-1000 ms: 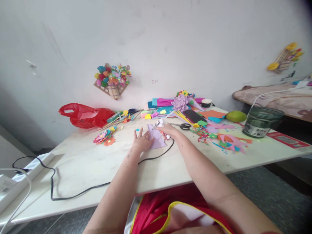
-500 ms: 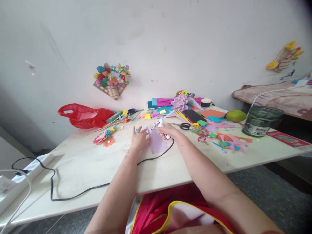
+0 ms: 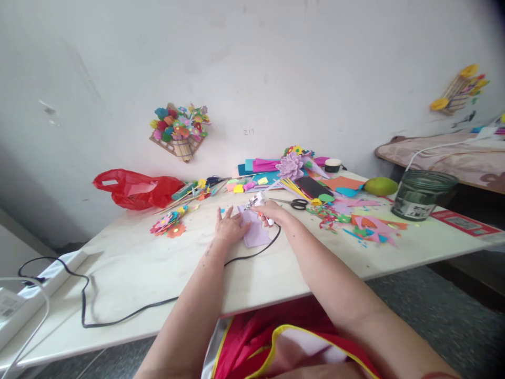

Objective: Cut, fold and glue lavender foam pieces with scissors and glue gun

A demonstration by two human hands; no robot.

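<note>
2 bare hands over worktop. Right hand: fingers clamped around white corded tool, metal end pointing left over far edge of purple sheet; contact with sheet too small to tell. Left hand: palm down, fingers spread apart, thumb side over sheet's left edge. Sheet lies flat between the 2 hands, partly below right fingers. Black cord curves nearer the wearer than both sets of fingers. Black-handled scissors just right of right fingers, phone beyond them. Colored scraps farther right, then glass jar. Flower cutouts left of left fingers; red bag beyond those. 1 light purple flower beyond right fingers, near the wall.
</note>
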